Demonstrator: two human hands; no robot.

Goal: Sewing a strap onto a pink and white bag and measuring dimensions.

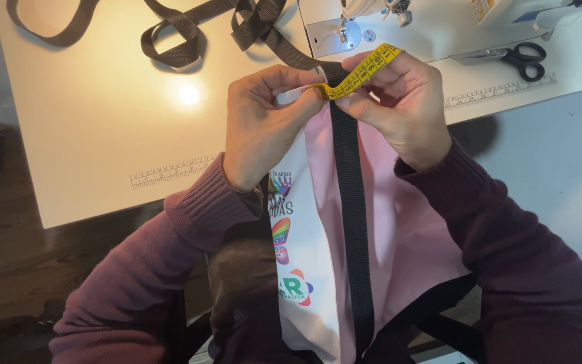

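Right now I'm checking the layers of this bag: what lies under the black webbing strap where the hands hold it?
Pink fabric lies under the black webbing strap, with a white printed panel beside it. The yellow measuring tape crosses on top. Whatever is beneath the fabric is covered.

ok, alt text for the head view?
Both hands pinch a yellow tape measure across a black strap on pink fabric: left hand, right hand. Behind on the white table lie scissors.
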